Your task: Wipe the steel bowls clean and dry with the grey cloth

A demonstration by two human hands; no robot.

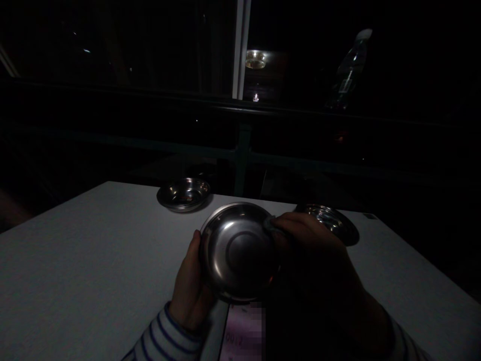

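A shiny round metal dish (pixel 240 250) is held up above the white table, tilted so that its inside faces me. My left hand (pixel 191 286) grips its left rim, thumb on the edge and the other fingers hidden behind it. At the upper right rim, my right hand (pixel 315 250) is closed on a small bluish-grey cloth (pixel 269 223) that touches the dish. Deep shadow covers most of the right hand's fingers.
On the white table (pixel 93 260) stand a metal bowl (pixel 184 194) at the back left and another metal dish (pixel 336 223) behind my right hand. A lit phone screen (pixel 242 333) lies below. Beyond are a dark railing (pixel 225 106) and a plastic bottle (pixel 349 72).
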